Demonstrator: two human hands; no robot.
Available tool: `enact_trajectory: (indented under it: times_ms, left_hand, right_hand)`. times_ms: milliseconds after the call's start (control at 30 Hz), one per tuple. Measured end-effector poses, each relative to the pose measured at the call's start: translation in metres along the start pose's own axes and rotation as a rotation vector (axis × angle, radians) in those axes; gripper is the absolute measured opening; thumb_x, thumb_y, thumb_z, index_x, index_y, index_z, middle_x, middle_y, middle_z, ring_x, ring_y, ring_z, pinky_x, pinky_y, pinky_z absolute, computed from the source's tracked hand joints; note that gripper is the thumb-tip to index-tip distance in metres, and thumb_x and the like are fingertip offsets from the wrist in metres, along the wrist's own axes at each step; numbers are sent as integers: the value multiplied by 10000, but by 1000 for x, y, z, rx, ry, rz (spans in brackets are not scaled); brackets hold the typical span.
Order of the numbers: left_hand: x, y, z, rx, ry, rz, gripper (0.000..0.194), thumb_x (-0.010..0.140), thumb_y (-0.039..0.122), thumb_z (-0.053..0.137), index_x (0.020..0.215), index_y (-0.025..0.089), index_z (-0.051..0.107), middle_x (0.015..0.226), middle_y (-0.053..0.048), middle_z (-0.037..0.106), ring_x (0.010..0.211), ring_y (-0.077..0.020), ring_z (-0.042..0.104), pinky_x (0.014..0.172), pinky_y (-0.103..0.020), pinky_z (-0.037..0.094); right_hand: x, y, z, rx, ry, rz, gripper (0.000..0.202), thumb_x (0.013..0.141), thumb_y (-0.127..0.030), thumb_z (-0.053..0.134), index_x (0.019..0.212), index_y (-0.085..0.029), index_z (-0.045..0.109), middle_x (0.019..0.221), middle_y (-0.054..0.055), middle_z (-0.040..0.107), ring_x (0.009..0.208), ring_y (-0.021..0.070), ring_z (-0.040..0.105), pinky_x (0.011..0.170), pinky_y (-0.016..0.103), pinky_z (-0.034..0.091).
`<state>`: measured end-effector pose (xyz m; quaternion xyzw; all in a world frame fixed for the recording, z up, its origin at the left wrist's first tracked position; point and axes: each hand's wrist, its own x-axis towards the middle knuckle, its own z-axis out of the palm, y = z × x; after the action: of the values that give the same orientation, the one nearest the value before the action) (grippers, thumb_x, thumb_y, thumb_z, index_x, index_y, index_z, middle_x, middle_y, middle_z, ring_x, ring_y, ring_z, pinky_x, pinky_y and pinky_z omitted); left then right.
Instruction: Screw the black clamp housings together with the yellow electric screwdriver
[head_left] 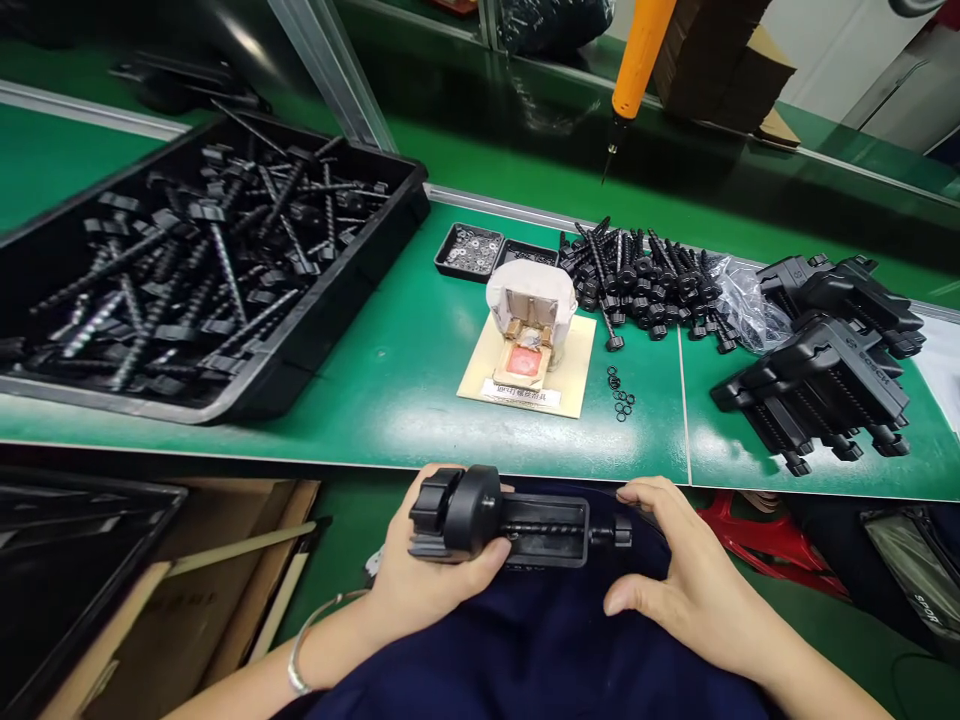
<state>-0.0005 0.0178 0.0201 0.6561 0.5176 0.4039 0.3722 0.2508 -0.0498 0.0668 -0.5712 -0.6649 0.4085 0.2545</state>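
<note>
Hands meet low in the view, over a dark blue lap just below the near edge of the green bench (390, 400). The left hand (424, 585) is clamped around the round head end of a black plastic clamp assembly (510, 522), thumb curled over the underside at about seven o'clock of the part. The right hand (686, 580) lies at the part's three o'clock end, its fingertips resting on the small knob of the threaded screw that runs through the frame; fingers are loosely curved against it, not closed in a fist. A thin bracelet (300, 655) circles the left wrist.

On the bench at twelve o'clock from the hands stands a beige fixture (529, 345) on a pale base plate, with a handful of small black rings (621, 392) just beside it at three o'clock. Behind the fixture sit two small trays of washers (469, 250). A heap of black screws (645, 280) lies at one o'clock, and a stack of finished black clamps (825, 360) at two o'clock. A large black bin (202, 270) of long threaded parts fills ten o'clock. An orange electric screwdriver (634, 70) hangs tip-down at the top.
</note>
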Motion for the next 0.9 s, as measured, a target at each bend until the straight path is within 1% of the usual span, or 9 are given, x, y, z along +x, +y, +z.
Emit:
enact_trajectory:
  times_ms: [100, 200, 333, 400, 467, 567, 667, 800, 900]
  left_hand:
    - [1, -1, 0, -103, -28, 20, 328, 659, 276, 701, 935, 218, 533, 769, -31, 758, 655, -244, 740, 609, -345, 631]
    - [1, -2, 0, -117, -12, 43, 329, 656, 258, 717, 933, 217, 544, 773, -28, 765, 659, -238, 742, 607, -329, 627]
    - [1, 0, 0, -147, -20, 45, 341, 651, 224, 735, 937, 222, 550, 775, -7, 761, 650, -221, 740, 582, -296, 620]
    - [0, 1, 0, -158, -24, 38, 342, 648, 210, 735, 936, 221, 550, 777, -3, 761, 641, -213, 737, 575, -287, 620]
    - [0, 2, 0, -169, -24, 41, 341, 647, 199, 734, 936, 219, 555, 782, 1, 759, 634, -204, 734, 576, -279, 621]
    - [0, 2, 1, -199, -42, 43, 340, 648, 197, 731, 939, 221, 556, 782, 9, 752, 641, -195, 734, 564, -264, 616]
    - [0, 1, 1, -196, -45, 39, 339, 653, 207, 726, 943, 220, 550, 791, 2, 753, 659, -195, 739, 594, -266, 623]
    - [-1, 0, 1, -177, -53, 19, 337, 657, 223, 719, 936, 223, 530, 777, 0, 745, 630, -190, 730, 579, -261, 615]
    - [-2, 0, 1, -169, -66, 16, 333, 668, 234, 710, 940, 224, 518, 792, -11, 745, 642, -200, 735, 595, -276, 618]
  right_hand:
    - [0, 1, 1, 32, -39, 8, 289, 1042, -507, 437, 1106, -240, 527, 1086, 75, 568, 1022, 270, 543, 913, 469, 469]
    - [2, 1, 2, 87, -19, 5, 344, 1001, -513, 541, 1210, -248, 474, 1190, 88, 517, 1117, 273, 504, 973, 460, 447]
    - [3, 2, 2, 94, -23, -32, 184, 1045, -395, 476, 1159, -254, 505, 1168, 79, 520, 1118, 259, 501, 977, 444, 438]
    - [4, 2, 3, 100, 0, -24, 246, 1014, -398, 544, 1199, -252, 474, 1221, 91, 498, 1152, 269, 482, 996, 455, 427]
    - [4, 2, 3, 86, -19, -14, 226, 1009, -391, 554, 1177, -252, 496, 1173, 81, 526, 1108, 272, 497, 967, 461, 435]
    - [5, 1, 4, 104, -29, -10, 87, 1018, -314, 512, 1075, -249, 511, 1071, 53, 541, 1030, 253, 515, 914, 437, 451]
    - [7, 0, 4, 123, -10, 11, 236, 977, -355, 593, 1152, -251, 473, 1163, 70, 514, 1098, 269, 493, 955, 456, 434]
    - [7, 1, 4, 119, -44, 4, 93, 1012, -288, 509, 1101, -261, 506, 1106, 50, 533, 1069, 257, 500, 949, 451, 430]
    - [5, 3, 5, 140, -23, 14, 291, 965, -288, 604, 1213, -277, 453, 1227, 61, 484, 1163, 261, 460, 1013, 456, 402]
